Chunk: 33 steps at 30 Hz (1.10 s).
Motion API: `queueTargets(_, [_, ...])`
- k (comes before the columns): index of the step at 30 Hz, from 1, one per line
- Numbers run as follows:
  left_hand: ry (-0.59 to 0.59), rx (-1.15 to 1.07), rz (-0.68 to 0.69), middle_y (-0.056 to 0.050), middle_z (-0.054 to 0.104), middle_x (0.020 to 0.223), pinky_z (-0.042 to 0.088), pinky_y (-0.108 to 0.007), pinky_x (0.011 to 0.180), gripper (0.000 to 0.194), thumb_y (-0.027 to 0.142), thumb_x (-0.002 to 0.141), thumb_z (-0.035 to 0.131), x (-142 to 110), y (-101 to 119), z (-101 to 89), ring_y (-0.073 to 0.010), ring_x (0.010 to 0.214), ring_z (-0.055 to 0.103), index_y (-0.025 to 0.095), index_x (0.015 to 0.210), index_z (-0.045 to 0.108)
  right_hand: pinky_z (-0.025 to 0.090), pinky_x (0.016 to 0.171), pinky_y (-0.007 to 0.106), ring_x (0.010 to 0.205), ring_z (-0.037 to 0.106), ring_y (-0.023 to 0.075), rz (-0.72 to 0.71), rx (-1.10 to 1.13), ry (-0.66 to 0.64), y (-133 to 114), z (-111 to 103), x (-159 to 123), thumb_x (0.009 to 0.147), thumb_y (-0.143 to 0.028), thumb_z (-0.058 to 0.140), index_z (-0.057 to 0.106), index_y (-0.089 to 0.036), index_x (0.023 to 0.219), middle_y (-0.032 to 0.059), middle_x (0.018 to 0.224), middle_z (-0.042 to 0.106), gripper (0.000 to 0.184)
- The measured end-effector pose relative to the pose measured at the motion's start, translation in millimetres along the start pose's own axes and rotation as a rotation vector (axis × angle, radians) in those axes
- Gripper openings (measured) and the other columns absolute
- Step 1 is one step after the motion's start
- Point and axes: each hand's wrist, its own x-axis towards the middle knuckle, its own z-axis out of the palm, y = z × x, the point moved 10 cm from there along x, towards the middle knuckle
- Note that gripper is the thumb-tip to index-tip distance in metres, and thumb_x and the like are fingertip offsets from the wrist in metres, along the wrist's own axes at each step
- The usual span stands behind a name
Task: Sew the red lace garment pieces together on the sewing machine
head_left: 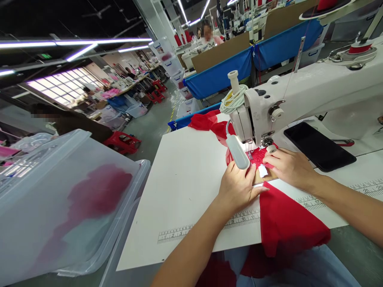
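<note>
Red lace fabric lies under the needle area of a white sewing machine. My left hand rests flat on the work left of the needle, thumb stretched to the right; a grey lamp hides some of its fingertips. On the other side, my right hand has its fingers bent together on the red fabric's edge. A small white label shows between the hands. Plain red cloth hangs over the table's front edge towards my lap.
A black phone lies right of my right hand. The white table has a printed ruler along its front. More red cloth lies behind the machine head. Translucent bins stand at the left. Other people sit farther back.
</note>
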Motion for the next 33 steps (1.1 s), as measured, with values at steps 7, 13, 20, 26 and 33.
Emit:
queueTargets(7, [0.006, -0.033, -0.001, -0.016, 0.069, 0.112, 0.046, -0.037, 0.085, 0.079, 0.069, 0.1, 0.019, 0.9, 4.8, -3.9, -0.0249, 0.091, 0.062, 0.009, 0.123, 0.064, 0.032, 0.052, 0.029, 0.074, 0.056, 0.0175, 0.013, -0.036, 0.02, -2.8, -7.2, 0.1, 0.088, -0.009, 0.053, 0.07, -0.019, 0.08, 0.0042, 0.077, 0.067, 0.021])
queueTargets(13, [0.063, -0.021, -0.026, -0.016, 0.069, 0.115, 0.044, -0.04, 0.092, 0.081, 0.069, 0.099, 0.015, -0.7, 4.2, -7.8, -0.0255, 0.094, 0.061, 0.01, 0.121, 0.066, 0.042, 0.059, 0.03, 0.08, 0.058, 0.0204, -0.092, -0.043, 0.116, -17.5, -21.4, 1.3, 0.088, -0.007, 0.051, 0.072, -0.017, 0.088, 0.0066, 0.093, 0.073, 0.023])
queueTargets(20, [0.044, -0.028, -0.028, -0.015, 0.07, 0.119, 0.044, -0.041, 0.094, 0.076, 0.068, 0.101, 0.022, -2.6, 5.8, -5.3, -0.026, 0.102, 0.061, 0.01, 0.124, 0.065, 0.052, 0.086, 0.039, 0.104, 0.067, 0.0242, -0.202, 0.231, 0.031, -21.8, -8.7, -1.6, 0.085, -0.003, 0.045, 0.068, -0.014, 0.111, 0.0103, 0.113, 0.075, 0.036])
queueTargets(26, [0.015, -0.012, -0.033, -0.016, 0.07, 0.119, 0.044, -0.041, 0.093, 0.075, 0.068, 0.1, 0.025, -2.4, 6.6, -4.1, -0.0256, 0.1, 0.061, 0.008, 0.127, 0.063, 0.054, 0.081, 0.038, 0.101, 0.071, 0.0245, -0.14, 0.188, -0.028, -15.7, 0.2, -2.8, 0.088, -0.007, 0.046, 0.068, -0.014, 0.115, 0.0106, 0.111, 0.076, 0.035])
queueTargets(33, [-0.032, 0.011, -0.036, -0.015, 0.068, 0.123, 0.045, -0.041, 0.093, 0.069, 0.064, 0.101, 0.032, -3.9, 6.5, -1.2, -0.026, 0.102, 0.062, 0.009, 0.13, 0.061, 0.055, 0.086, 0.038, 0.1, 0.073, 0.0243, -0.152, 0.143, 0.015, -14.8, 2.4, -7.3, 0.085, -0.006, 0.049, 0.073, -0.015, 0.105, 0.0092, 0.108, 0.078, 0.033])
